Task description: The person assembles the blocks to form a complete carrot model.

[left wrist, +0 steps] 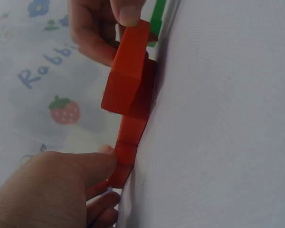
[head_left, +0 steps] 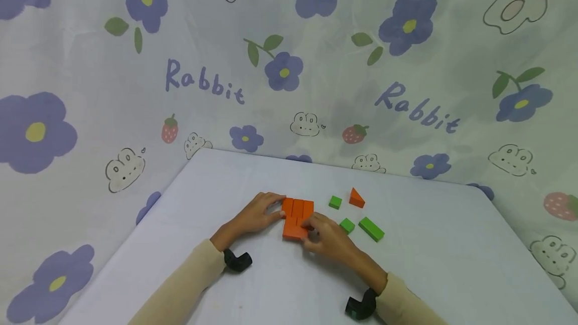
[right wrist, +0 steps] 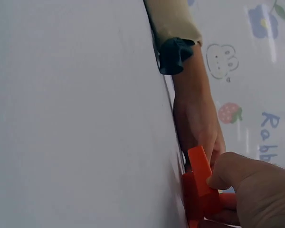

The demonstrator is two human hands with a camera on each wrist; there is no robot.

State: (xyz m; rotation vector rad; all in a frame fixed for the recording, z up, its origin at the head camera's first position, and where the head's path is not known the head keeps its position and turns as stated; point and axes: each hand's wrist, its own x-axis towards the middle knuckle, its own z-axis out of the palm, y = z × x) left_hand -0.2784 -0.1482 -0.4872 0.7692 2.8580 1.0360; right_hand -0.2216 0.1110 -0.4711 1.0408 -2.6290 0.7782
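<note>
Right hand point(head_left: 327, 237): you pinch an orange block point(left wrist: 128, 61), lower centre, at the orange block cluster point(head_left: 298, 208).
Left hand point(head_left: 259, 213): your loosely spread fingers touch the cluster's left edge.
Long green block point(head_left: 372, 229): right of centre.

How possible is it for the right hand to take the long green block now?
Probably not yet: the right hand pinches an orange block, though the long green block lies nearby, uncovered.
</note>
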